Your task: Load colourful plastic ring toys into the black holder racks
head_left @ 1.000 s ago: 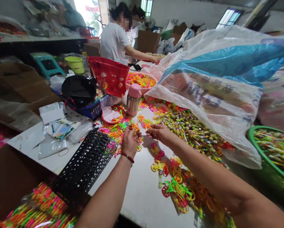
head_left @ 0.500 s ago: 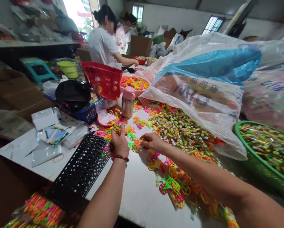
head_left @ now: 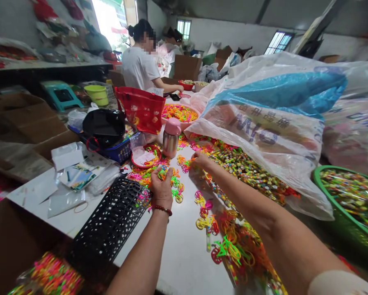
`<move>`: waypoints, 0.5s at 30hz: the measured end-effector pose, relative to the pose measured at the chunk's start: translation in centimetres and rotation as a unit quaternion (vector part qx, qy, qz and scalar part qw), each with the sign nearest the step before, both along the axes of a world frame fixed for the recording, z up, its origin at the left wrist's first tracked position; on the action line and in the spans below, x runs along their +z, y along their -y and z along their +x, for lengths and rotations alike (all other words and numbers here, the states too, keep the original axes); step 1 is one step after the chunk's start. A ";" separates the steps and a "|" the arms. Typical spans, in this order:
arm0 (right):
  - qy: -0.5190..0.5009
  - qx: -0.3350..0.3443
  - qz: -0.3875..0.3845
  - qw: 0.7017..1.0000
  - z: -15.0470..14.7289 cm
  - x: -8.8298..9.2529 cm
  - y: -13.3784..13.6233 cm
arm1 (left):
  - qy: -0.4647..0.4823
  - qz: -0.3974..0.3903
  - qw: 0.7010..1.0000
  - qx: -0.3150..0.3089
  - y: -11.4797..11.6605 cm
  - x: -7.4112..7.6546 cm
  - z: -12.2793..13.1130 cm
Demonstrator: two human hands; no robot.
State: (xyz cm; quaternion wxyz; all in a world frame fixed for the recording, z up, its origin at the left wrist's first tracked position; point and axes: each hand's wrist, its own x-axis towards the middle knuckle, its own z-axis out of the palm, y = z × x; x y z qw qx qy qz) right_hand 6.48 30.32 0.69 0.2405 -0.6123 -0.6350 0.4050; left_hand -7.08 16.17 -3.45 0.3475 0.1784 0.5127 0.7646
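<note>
My left hand (head_left: 161, 187) rests on the white table (head_left: 184, 254), fingers curled around a small bunch of neon plastic bicycle toys (head_left: 174, 186). My right hand (head_left: 200, 160) reaches further out, fingertips down among the loose neon pieces near the pile of small packed toys (head_left: 248, 170). Its fingers are bent; what they pinch is hidden. A red bead bracelet sits on my left wrist. More neon bicycles (head_left: 233, 246) lie scattered under my right forearm.
A black perforated tray (head_left: 111, 221) lies left of my left hand. A pink-capped steel flask (head_left: 171, 137), a red dish (head_left: 145, 157), a red bag (head_left: 142, 108) and a blue basket stand behind. Large plastic sacks (head_left: 273, 123) and a green tub (head_left: 350, 200) fill the right. Another person works at the far end.
My right hand has stretched forward and away from the left toward the far toy pile. My left hand has stayed near the tray's corner, still on its bunch.
</note>
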 end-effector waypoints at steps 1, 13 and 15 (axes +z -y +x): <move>0.016 0.009 0.001 1.000 -0.3 -0.3 -0.4 | 0.008 -0.001 1.000 -0.010 0.1 0.0 0.0; -0.056 0.061 -0.048 0.995 -0.7 0.1 -1.0 | 0.018 0.005 0.998 0.058 -0.3 -1.1 -0.4; -0.071 0.057 -0.042 0.995 -0.5 0.3 -0.8 | 0.020 0.002 0.998 0.061 -0.3 -1.1 -0.5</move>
